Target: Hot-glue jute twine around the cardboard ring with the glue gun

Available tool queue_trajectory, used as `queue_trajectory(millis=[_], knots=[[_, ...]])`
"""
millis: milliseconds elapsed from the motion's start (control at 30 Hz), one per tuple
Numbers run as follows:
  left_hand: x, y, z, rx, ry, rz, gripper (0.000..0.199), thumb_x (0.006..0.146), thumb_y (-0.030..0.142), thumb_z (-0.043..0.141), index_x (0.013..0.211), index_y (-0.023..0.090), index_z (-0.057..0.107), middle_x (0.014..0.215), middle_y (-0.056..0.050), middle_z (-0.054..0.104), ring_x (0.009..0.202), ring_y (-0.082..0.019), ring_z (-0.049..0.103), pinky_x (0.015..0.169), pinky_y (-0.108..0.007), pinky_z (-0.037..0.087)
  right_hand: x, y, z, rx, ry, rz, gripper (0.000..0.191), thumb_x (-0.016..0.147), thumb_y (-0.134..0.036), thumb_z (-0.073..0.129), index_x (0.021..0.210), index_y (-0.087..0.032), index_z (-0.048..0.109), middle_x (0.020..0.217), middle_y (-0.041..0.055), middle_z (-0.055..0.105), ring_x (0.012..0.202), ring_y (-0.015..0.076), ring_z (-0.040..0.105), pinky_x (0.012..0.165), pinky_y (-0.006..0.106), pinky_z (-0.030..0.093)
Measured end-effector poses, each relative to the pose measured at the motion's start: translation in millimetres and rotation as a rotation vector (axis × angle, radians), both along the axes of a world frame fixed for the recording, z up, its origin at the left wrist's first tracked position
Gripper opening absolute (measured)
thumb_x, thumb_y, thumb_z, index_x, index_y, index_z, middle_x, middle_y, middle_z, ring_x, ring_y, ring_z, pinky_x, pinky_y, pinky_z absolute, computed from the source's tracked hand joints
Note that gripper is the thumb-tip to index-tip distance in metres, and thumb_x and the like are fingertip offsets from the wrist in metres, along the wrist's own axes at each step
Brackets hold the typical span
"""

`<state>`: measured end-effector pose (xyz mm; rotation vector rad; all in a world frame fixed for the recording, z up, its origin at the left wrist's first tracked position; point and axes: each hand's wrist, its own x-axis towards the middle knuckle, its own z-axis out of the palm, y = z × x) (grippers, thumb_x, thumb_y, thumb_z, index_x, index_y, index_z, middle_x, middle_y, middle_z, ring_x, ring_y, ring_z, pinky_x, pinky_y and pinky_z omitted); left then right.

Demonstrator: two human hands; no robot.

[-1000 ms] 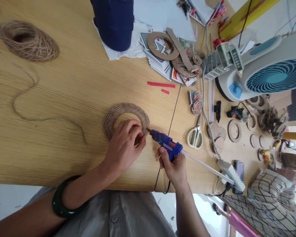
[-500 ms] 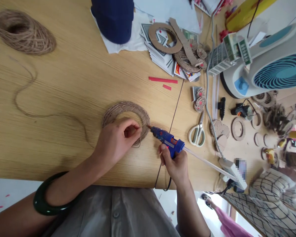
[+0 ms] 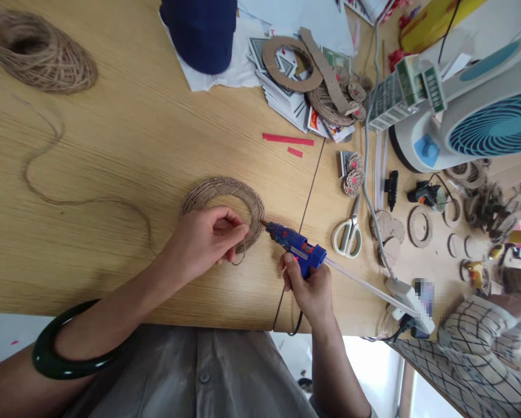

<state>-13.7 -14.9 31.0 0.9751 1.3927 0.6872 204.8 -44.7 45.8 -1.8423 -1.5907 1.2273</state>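
Note:
A cardboard ring (image 3: pixel 254 204) with brown twine wound along its outer edge lies flat on the table. Over its near left side is my left hand (image 3: pixel 203 238), thumb and fingers pinched on the twine (image 3: pixel 239 263), which makes a small loop below the fingertips. My right hand (image 3: pixel 308 287) is wrapped round the handle of a blue hot glue gun (image 3: pixel 292 241). The gun's nozzle points left, at or very near the ring's right edge; I cannot tell whether it touches. A clear glue stick (image 3: pixel 351 276) sticks out of the gun's back end.
A twine ball (image 3: pixel 43 52) sits at the far left, its strand trailing across the table. Scissors (image 3: pixel 348 235), red strips (image 3: pixel 288 139), playing cards (image 3: pixel 282 101) and a dark blue container (image 3: pixel 199 35) lie beyond. At right are a fan (image 3: pixel 473 110), a grey cable (image 3: pixel 365 174) and a person in a checked garment (image 3: pixel 473 331).
My left fingers have closed up a little at the ring, and my left forearm has shifted left. The glue gun stays at nearly the same place.

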Motion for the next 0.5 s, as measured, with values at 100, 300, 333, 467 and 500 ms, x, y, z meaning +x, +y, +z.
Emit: queue_trajectory(millis=[100,300,333,467,500], knots=[[2,-1,-3.2,0.015,-0.025,0.019,0.018,0.083,0.039,0.062,0.081,0.021,0.059,0.071,0.0,0.072,0.043,-0.011,0.056,0.039,-0.024,0.041,1,0,0.9,0.001,-0.01,0.007,0.036,0.094,-0.046,0.055,0.073,-0.018,0.063,0.047,-0.0043,0.051,0.043,0.0117,0.049,0.049,0.026,0.041],[11,-10,-8.5,0.305,0.508,-0.074,0.01,0.088,0.033,0.062,0.088,0.024,0.067,0.072,0.003,0.072,0.064,-0.015,0.066,0.058,-0.026,0.044,0,-4,4.1,0.043,-0.053,-0.033,0.035,0.093,-0.047,0.057,0.074,-0.018,0.063,0.046,-0.0041,0.05,0.042,0.0121,0.049,0.046,0.025,0.04],[13,-12,-7.9,0.314,0.564,-0.092,0.011,0.089,0.033,0.062,0.089,0.024,0.067,0.072,0.003,0.072,0.063,-0.015,0.065,0.058,-0.027,0.042,-1,-5,4.2,0.053,-0.054,-0.034,0.035,0.093,-0.047,0.057,0.073,-0.018,0.062,0.046,-0.0041,0.05,0.042,0.0119,0.049,0.045,0.025,0.04],[20,-19,-6.9,0.363,0.688,-0.129,0.011,0.09,0.033,0.065,0.096,0.023,0.067,0.08,0.003,0.073,0.067,-0.014,0.066,0.058,-0.026,0.039,-4,-4,2.2,0.074,-0.098,0.004,0.036,0.093,-0.048,0.056,0.072,-0.018,0.06,0.047,-0.0038,0.05,0.042,0.0117,0.049,0.043,0.024,0.039],[21,-20,-7.5,0.377,0.705,-0.133,0.012,0.09,0.032,0.065,0.099,0.023,0.066,0.082,0.003,0.073,0.069,-0.014,0.067,0.059,-0.026,0.039,-4,-3,1.4,0.082,-0.114,0.017,0.036,0.093,-0.048,0.056,0.073,-0.018,0.06,0.048,-0.0036,0.051,0.042,0.0119,0.049,0.043,0.023,0.039]])
